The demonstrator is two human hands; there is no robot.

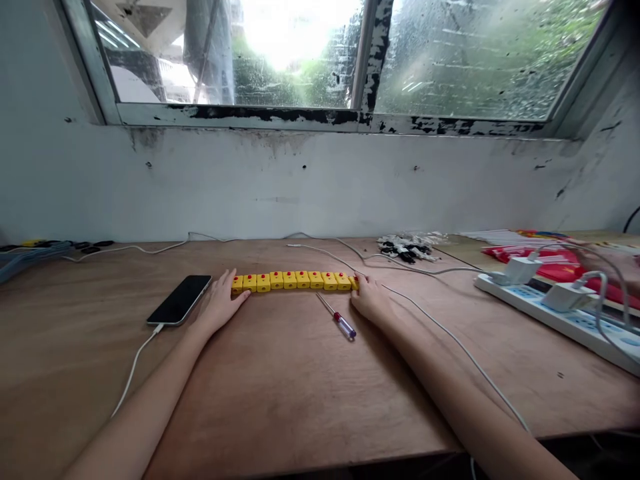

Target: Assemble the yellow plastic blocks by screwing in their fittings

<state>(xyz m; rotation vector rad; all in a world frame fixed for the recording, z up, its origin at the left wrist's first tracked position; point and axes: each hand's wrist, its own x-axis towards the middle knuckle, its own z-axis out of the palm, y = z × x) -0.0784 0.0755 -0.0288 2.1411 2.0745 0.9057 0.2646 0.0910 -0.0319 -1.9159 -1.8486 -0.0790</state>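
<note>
A row of several small yellow blocks (295,280), each with a red dot on top, lies in a slightly curved line on the wooden table. My left hand (221,297) holds the row's left end, its thumb along the near side and its fingers at the far side. At the other end, my right hand (373,298) grips the last block, which its fingers partly cover. A screwdriver (339,319) with a clear purple and red handle lies just in front of the row, near my right hand. A black-screened phone (181,300) rests left of my left hand.
A white power strip (550,313) with plugged-in chargers stands at the right. Thin white cables cross the tabletop (280,393). At the back lies a pile of black and white small parts (410,248). Red packets (545,260) are at the far right, below a window.
</note>
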